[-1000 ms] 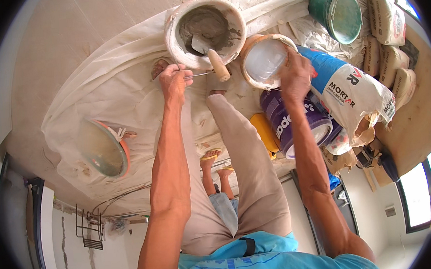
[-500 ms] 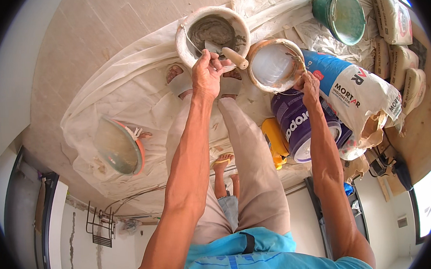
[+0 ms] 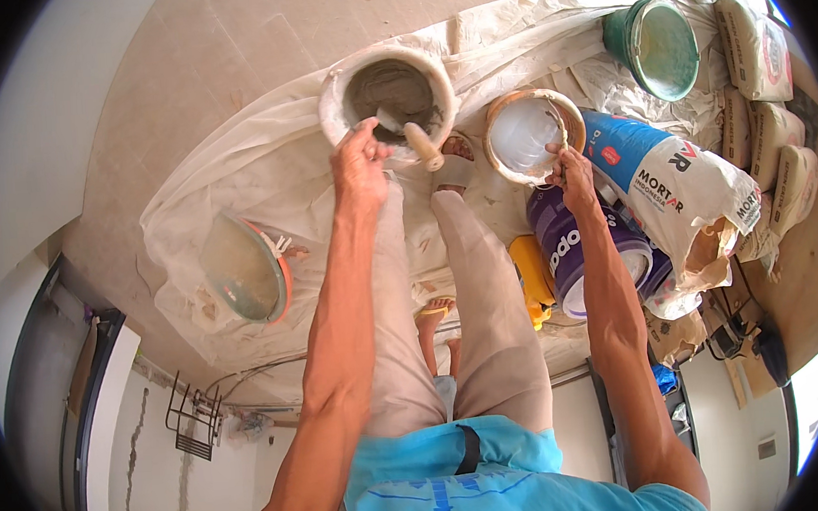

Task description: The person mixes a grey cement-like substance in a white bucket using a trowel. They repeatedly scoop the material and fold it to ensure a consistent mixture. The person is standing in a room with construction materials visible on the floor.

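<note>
My left hand (image 3: 358, 160) is closed on the wire handle of a pale, mortar-crusted bucket (image 3: 333, 110), which hangs in front of my legs. Wet grey mortar (image 3: 389, 83) lies inside it. A trowel (image 3: 423, 146) rests in the bucket, its wooden grip sticking out over the near rim beside my fingers. To the right, my right hand (image 3: 573, 172) is closed at the near edge of a second bucket (image 3: 576, 114), apparently on its handle; the exact grip is partly hidden. This bucket has a stained rim and a whitish, cloudy inside.
A dusty sheet (image 3: 190, 189) covers the floor. At right are a purple pail (image 3: 567, 236), an opened mortar bag (image 3: 666, 169), stacked bags (image 3: 760, 56) and a green bucket (image 3: 663, 50). An orange-rimmed tub (image 3: 246, 270) lies left. Another person's foot (image 3: 436, 307) shows behind my legs.
The mortar bucket and my left hand have shifted left and nearer, now covering my left foot. My right hand still holds the second bucket. The whole view has shifted slightly.
</note>
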`<state>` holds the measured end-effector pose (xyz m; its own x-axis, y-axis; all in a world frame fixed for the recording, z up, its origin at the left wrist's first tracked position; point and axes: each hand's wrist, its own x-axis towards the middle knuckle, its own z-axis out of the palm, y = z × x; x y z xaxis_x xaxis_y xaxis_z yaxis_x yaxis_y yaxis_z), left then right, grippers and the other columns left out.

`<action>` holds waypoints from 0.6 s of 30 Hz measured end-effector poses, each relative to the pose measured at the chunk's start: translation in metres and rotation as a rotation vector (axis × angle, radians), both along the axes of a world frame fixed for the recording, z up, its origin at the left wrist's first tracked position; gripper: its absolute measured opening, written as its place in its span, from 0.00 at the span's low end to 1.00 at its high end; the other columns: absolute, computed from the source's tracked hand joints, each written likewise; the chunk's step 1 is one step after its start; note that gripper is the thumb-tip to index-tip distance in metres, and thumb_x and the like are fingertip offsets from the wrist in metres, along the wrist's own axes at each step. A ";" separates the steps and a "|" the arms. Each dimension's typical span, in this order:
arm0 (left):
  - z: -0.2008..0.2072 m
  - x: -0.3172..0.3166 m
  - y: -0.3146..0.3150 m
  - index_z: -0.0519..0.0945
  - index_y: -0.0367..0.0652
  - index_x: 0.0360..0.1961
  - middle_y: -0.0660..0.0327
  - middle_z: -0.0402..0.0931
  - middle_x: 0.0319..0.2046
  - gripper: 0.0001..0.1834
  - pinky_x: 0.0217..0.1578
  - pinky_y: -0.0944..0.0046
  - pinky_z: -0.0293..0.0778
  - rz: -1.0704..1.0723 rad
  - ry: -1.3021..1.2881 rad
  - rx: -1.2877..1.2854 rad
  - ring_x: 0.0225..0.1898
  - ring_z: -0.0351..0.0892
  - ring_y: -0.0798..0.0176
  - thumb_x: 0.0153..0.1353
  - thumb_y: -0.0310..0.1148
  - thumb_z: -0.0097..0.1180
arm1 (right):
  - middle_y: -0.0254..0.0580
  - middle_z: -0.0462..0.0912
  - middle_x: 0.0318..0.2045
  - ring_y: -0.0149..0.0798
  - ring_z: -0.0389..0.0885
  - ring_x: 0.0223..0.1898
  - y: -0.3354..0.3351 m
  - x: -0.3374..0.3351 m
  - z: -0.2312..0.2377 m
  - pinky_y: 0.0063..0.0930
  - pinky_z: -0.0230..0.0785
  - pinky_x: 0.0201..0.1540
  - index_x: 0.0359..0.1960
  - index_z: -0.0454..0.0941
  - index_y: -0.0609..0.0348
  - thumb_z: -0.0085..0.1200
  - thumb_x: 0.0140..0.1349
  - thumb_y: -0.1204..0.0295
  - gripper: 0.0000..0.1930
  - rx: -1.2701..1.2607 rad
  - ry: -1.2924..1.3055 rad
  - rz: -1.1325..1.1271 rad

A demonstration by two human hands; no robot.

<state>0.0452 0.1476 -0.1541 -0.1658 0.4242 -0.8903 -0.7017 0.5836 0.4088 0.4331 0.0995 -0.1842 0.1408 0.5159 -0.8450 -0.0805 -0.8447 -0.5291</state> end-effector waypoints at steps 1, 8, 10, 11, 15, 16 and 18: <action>0.013 -0.011 -0.006 0.78 0.33 0.53 0.72 0.60 0.19 0.17 0.42 0.58 0.71 -0.015 0.024 -0.002 0.26 0.64 0.69 0.69 0.32 0.61 | 0.27 0.70 0.22 0.23 0.66 0.19 0.001 0.000 0.000 0.22 0.75 0.30 0.53 0.80 0.66 0.44 0.75 0.63 0.19 -0.012 0.003 -0.015; 0.099 -0.090 -0.075 0.77 0.33 0.56 0.73 0.58 0.20 0.18 0.40 0.61 0.69 0.008 0.165 -0.012 0.25 0.62 0.72 0.72 0.33 0.58 | 0.29 0.69 0.21 0.27 0.67 0.19 -0.008 0.009 -0.010 0.25 0.69 0.26 0.46 0.82 0.66 0.50 0.70 0.68 0.14 -0.017 0.031 -0.120; 0.117 -0.106 -0.093 0.78 0.33 0.56 0.74 0.58 0.20 0.17 0.40 0.62 0.69 0.023 0.205 -0.023 0.25 0.62 0.72 0.72 0.33 0.58 | 0.29 0.68 0.21 0.27 0.66 0.19 -0.006 0.010 -0.004 0.24 0.67 0.25 0.43 0.82 0.66 0.51 0.70 0.68 0.13 -0.039 0.003 -0.123; 0.126 -0.118 -0.108 0.79 0.33 0.54 0.73 0.58 0.20 0.16 0.40 0.62 0.69 0.057 0.240 -0.041 0.25 0.61 0.72 0.71 0.33 0.59 | 0.28 0.68 0.21 0.26 0.66 0.19 -0.004 0.006 -0.002 0.24 0.66 0.25 0.42 0.82 0.65 0.51 0.69 0.68 0.12 -0.055 0.002 -0.114; 0.148 -0.160 -0.156 0.81 0.33 0.51 0.73 0.58 0.21 0.14 0.39 0.62 0.69 0.127 0.309 -0.106 0.25 0.61 0.72 0.70 0.32 0.59 | 0.27 0.66 0.20 0.25 0.63 0.17 -0.001 0.006 0.006 0.22 0.64 0.23 0.40 0.81 0.64 0.53 0.68 0.69 0.11 -0.061 -0.013 -0.095; 0.152 -0.167 -0.165 0.81 0.33 0.51 0.73 0.58 0.20 0.14 0.40 0.62 0.70 0.129 0.310 -0.123 0.25 0.61 0.72 0.70 0.32 0.59 | 0.26 0.67 0.18 0.25 0.60 0.15 0.001 0.013 0.007 0.23 0.63 0.22 0.41 0.81 0.62 0.49 0.70 0.71 0.10 -0.102 -0.009 -0.110; 0.167 -0.181 -0.186 0.81 0.34 0.51 0.75 0.59 0.19 0.14 0.39 0.62 0.70 0.158 0.317 -0.171 0.24 0.62 0.72 0.69 0.32 0.60 | 0.26 0.67 0.18 0.25 0.60 0.14 0.000 0.015 0.015 0.23 0.62 0.21 0.40 0.81 0.62 0.49 0.70 0.71 0.09 -0.086 0.006 -0.128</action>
